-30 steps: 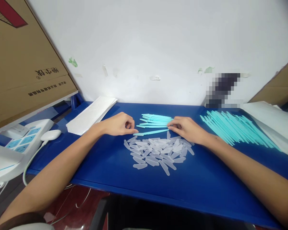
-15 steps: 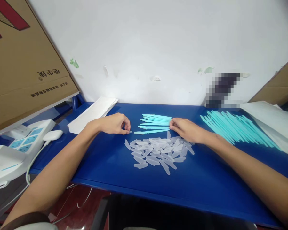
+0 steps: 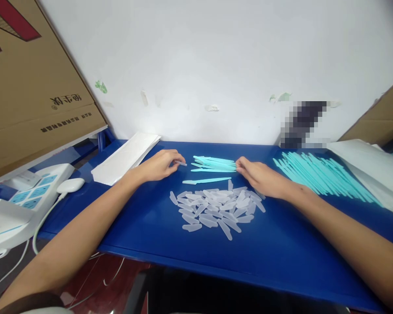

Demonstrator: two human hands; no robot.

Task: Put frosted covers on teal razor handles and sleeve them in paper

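My left hand pinches a translucent blade cap between thumb and fingertips, its tip pointing right. Across a short gap lies a small bunch of turquoise eyebrow razors, narrow ends toward my left hand. My right hand has its fingers closed at the right ends of this bunch, on the handle of a razor; how many it grips is hidden. One single eyebrow razor lies apart, just in front of the bunch. Nearer to me spreads a loose heap of translucent caps, partly under my right hand.
Many more turquoise razors lie in a slanted row at the right, beside white sheets. White paper bags rest at the back left of the blue table. A power strip and a cardboard box stand left.
My left hand has risen slightly away from me, and its cap now shows clearly. My right hand has shifted a little right; the razors by it are bunched closer, leaving one apart in front.
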